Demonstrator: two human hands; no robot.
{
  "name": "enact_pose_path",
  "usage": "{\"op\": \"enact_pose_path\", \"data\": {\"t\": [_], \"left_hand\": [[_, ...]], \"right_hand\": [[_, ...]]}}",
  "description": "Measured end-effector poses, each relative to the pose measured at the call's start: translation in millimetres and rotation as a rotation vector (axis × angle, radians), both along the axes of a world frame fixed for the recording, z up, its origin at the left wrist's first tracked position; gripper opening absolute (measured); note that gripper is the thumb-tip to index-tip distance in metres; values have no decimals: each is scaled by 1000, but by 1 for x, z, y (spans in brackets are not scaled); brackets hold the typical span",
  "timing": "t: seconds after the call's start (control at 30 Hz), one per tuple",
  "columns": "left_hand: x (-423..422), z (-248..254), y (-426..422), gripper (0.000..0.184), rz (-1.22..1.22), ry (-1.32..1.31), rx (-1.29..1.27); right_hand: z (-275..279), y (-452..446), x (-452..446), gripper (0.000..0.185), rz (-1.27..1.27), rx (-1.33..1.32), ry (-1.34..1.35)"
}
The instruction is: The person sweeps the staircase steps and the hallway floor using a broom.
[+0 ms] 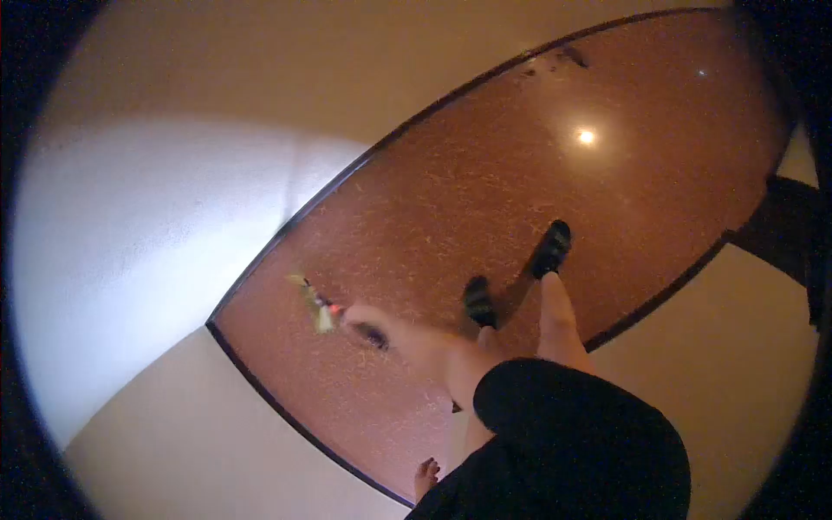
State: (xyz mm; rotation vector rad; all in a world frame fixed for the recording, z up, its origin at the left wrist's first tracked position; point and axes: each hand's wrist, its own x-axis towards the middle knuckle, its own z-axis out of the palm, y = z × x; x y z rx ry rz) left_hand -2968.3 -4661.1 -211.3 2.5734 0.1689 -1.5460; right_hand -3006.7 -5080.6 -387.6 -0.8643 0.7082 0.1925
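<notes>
My right hand (354, 315) is stretched out to the left over the reddish-brown floor (399, 234), blurred by motion. Its fingers are closed round a small object (322, 314) with yellow-green, dark and bright red parts, too smeared to identify. A dark patch shows beside that forearm; what it is I cannot make out. Low in the view, my left hand (426, 473) hangs close to my black clothing (589, 442). Its fingers look loosely apart, with nothing visible in them.
My feet in dark shoes (552, 248) stand on the floor. Pale walls (234, 433) with dark baseboards border it, one brightly lit at left. Dark items (572, 57) lie by the far baseboard. A dark brown structure (780, 230) stands at right. A light reflects off the floor.
</notes>
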Motion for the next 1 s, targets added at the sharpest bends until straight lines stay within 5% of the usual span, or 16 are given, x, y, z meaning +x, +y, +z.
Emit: {"op": "enact_pose_path", "data": {"t": [0.13, 0.2, 0.3, 0.33, 0.37, 0.43, 0.53, 0.63, 0.73, 0.77, 0.87, 0.93, 1.0], "left_hand": [[0, -11, 3, 36, -94, 71, -112], [7, -12, -16, 36, -97, 94, -88], [16, -16, -22, 37, -68, 113, -108], [19, -8, -39, 37, -67, 109, -39], [24, -3, -53, 37, -67, 104, 29], [28, -7, -66, 37, -79, 128, 1], [21, -5, -102, 37, -89, 120, -113], [19, -16, -104, 37, -86, 165, -104], [12, -15, -108, 37, -134, 232, -78], [7, -16, -114, 37, -144, 240, -62], [6, -28, -116, 38, -236, 195, 7], [10, -24, -120, 38, -225, 147, -56], [3, -3, -139, 39, -210, 115, -33]], "right_hand": [[-88, -76, -69, 33, 3, -240, 196], [-53, -108, -189, 28, -225, -117, 158], [-59, -112, -355, 24, -272, -114, 542], [-18, -110, -388, 23, -503, -120, 616], [23, -116, -409, 21, -462, -321, 707], [62, -115, -437, 19, -461, -244, 970], [121, -50, -428, 15, -565, -402, 867], [209, 25, -375, 28, -294, -164, 643], [208, 80, -323, 34, -163, 90, 627], [184, 90, -302, 26, -353, 177, 293], [46, 134, -201, 22, -398, -168, 149], [9, 87, -156, 29, 27, 150, 210], [-10, 59, -171, 41, -6, 205, 324]]}}
